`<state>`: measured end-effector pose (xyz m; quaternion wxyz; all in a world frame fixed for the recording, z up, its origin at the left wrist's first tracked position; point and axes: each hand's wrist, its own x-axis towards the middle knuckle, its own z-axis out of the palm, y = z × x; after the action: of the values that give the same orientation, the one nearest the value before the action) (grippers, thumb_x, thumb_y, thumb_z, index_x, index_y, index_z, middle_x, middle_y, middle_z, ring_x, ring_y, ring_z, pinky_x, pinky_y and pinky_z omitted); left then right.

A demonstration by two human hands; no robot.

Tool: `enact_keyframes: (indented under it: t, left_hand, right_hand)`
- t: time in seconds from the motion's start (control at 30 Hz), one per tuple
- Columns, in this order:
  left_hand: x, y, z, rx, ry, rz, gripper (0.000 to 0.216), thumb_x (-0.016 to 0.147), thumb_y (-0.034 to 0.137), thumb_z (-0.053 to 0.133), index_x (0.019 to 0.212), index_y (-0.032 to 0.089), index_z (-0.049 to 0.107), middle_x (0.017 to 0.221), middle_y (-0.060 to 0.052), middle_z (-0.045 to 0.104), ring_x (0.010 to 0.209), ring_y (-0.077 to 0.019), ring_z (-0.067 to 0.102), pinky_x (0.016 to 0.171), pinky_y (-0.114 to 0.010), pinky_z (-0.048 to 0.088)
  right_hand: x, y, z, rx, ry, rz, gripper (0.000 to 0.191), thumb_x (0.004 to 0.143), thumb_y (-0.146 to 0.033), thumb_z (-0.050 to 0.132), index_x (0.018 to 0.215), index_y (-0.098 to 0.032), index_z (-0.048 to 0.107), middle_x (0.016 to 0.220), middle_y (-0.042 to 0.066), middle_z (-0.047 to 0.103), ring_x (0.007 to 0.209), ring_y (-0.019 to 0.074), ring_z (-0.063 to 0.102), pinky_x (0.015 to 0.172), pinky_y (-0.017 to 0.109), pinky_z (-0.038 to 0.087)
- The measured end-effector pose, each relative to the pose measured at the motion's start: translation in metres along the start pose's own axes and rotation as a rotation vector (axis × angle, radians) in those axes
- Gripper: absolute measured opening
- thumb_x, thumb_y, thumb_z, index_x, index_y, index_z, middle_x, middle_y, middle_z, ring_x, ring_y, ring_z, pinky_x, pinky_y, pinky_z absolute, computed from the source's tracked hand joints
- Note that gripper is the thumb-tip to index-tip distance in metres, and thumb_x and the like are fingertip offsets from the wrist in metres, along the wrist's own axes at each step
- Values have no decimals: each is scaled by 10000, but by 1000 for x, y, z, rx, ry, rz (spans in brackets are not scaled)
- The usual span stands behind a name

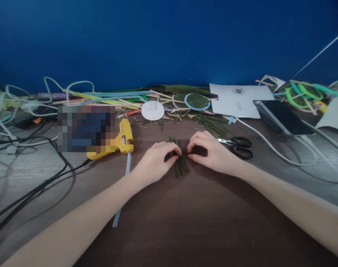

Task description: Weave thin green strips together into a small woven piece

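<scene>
A small bundle of dark green, grass-like strips (181,168) lies on the brown table in front of me, its strips roughly side by side. Thumb and fingers of my left hand (155,161) pinch the bundle at its middle. On the other side my right hand (213,152) is closed in a pinch at a thin strip that crosses the bundle; the fingertips hide part of it. Black-handled scissors (241,141) lie just beyond my right wrist. To the left of my left hand is a yellow glue gun (126,135) with a clear glue stick (117,218) sticking out of it.
Along the blue wall (169,40) lie loose green strips (210,124), a blue ring (197,102), a white round card (152,110), thin sticks and white card (241,100). A phone (287,116) with a white cable is at right. Black cables (41,187) run at left.
</scene>
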<state>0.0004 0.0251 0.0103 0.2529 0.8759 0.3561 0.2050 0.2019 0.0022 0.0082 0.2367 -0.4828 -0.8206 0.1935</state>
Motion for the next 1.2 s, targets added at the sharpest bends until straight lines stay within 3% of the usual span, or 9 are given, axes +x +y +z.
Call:
enact_keyframes:
  t: [0.27, 0.37, 0.53, 0.67, 0.83, 1.07, 1.2]
  left_hand:
    - [-2, -2, 1, 78, 45, 95, 92, 814, 118, 528, 822, 188, 586, 881, -5, 635, 874, -180, 520, 819, -343, 412]
    - [-2, -2, 3, 149, 71, 50, 57, 805, 175, 572, 862, 176, 574, 930, -26, 627, 909, -204, 510, 829, -375, 407]
    - [-2, -3, 4, 144, 58, 22, 115, 786, 199, 606, 884, 169, 554, 952, -34, 614, 929, -211, 509, 835, -390, 416]
    - [-3, -3, 3, 83, 40, 23, 134, 776, 195, 611, 898, 186, 556, 963, -32, 612, 946, -211, 516, 845, -395, 424]
    - [-2, -5, 1, -49, 171, -43, 164, 800, 83, 477, 896, 188, 558, 957, -21, 596, 959, -165, 535, 884, -341, 425]
    - [-3, -7, -1, -95, 254, -180, 257, 782, 48, 407, 935, 190, 557, 986, -18, 592, 973, -161, 537, 905, -334, 427]
    - [-3, -8, -2, -88, 254, -189, 253, 780, 52, 409, 929, 191, 560, 977, -18, 599, 959, -166, 544, 889, -333, 436]
  right_hand:
    - [1, -1, -1, 18, 21, -9, 52, 801, -220, 568, 761, -190, 553, 839, 43, 559, 840, 185, 477, 785, 336, 382]
    - [2, 6, -6, -10, 143, 56, 60, 822, -203, 517, 776, -192, 554, 808, 37, 582, 806, 178, 497, 745, 318, 387]
    - [6, 33, -18, -253, 409, 306, 30, 764, -203, 530, 735, -200, 535, 705, 33, 566, 746, 202, 508, 683, 334, 372]
    - [6, 48, -25, -432, 330, 435, 214, 750, -357, 557, 619, -208, 477, 644, 33, 509, 710, 219, 487, 616, 332, 342]
    - [7, 49, -26, -383, 254, 448, 202, 731, -296, 553, 579, -207, 457, 597, 13, 492, 628, 177, 468, 564, 298, 323]
    - [7, 37, -32, -239, 332, 526, 149, 699, -277, 582, 592, -211, 503, 552, 11, 541, 522, 158, 478, 516, 291, 331]
    - [7, 24, -33, -107, 366, 420, 145, 651, -198, 597, 563, -212, 482, 556, 3, 565, 511, 142, 488, 513, 284, 356]
